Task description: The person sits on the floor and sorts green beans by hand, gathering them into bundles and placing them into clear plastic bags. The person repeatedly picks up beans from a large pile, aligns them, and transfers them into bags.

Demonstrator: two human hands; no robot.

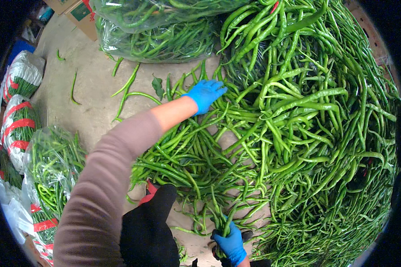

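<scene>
Both hands wear blue gloves. My left hand (205,95) reaches out over the floor with its fingers spread on the edge of a loose pile of long green chili peppers (300,103); whether it grips any is hidden under the palm. Low in the view, my right hand (230,242) is closed around a small bunch of green peppers (217,213), whose tips point up and away. Between the hands lies a tangled heap of darker green peppers (193,150). A green leaf (157,87) rests left of my left hand.
Clear plastic bags full of peppers (160,40) lie at the top. Along the left stand pepper bundles (20,130) in plastic with red tape and an open bag of peppers (53,160). Cardboard (83,20) is at top left. Stray peppers (74,88) lie on the concrete floor (97,76).
</scene>
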